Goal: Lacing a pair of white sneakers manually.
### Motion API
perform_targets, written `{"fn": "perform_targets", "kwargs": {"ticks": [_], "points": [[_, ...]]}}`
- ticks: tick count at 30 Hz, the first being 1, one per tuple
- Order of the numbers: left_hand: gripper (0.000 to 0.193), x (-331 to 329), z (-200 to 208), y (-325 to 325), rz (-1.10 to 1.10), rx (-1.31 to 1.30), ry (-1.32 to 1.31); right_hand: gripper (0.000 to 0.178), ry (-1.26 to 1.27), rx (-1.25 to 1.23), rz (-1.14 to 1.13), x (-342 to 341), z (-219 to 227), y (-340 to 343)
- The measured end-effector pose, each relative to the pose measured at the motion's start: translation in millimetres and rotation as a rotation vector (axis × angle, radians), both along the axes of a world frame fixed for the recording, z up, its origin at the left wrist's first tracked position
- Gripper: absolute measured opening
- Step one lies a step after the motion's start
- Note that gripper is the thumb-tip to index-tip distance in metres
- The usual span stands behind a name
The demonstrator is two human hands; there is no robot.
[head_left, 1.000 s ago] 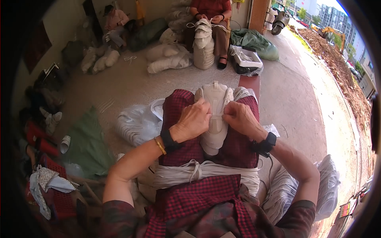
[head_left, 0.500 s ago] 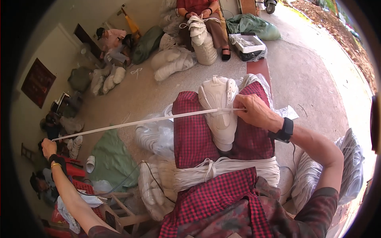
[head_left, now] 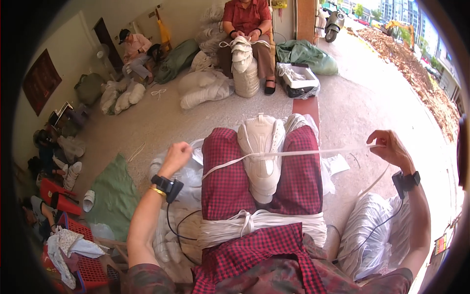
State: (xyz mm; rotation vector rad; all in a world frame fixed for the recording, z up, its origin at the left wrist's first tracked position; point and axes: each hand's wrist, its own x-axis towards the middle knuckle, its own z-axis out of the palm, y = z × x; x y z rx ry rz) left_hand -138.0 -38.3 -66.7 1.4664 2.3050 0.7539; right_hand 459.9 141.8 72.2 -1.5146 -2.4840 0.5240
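A white sneaker upper lies between my knees, toe end toward me, on red-and-black checked cloth. A flat white shoelace crosses the sneaker. Out to the right, my right hand pinches the lace and holds that side taut, with a tail hanging below the fingers. Its other side droops over my left knee and goes out of sight. My left hand is raised beside the left knee, fingers curled together, with nothing visible in them. A tied bundle of white laces rests across my lap.
Bagged shoe parts stand at my right, more plastic bags on the left. A green sheet and a red plastic chair are farther left. Ahead, a seated person handles a stack of sneakers, beside a white box.
My right hand has pulled far to the right, drawing lace through the sneaker. My left hand has come back from the far left, and the lace there now hangs slack.
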Motion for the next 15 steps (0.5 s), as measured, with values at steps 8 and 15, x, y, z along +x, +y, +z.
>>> {"fn": "perform_targets", "kwargs": {"ticks": [8,15], "points": [[0.04,14,-75,12,-0.103,-0.344,-0.985,0.056,0.356,-0.155,0.261,-56,-63,-6],[0.048,58,-70,-8,-0.017,-0.175,-1.417,0.027,0.612,-0.064,0.456,-156,-86,-9]]}}
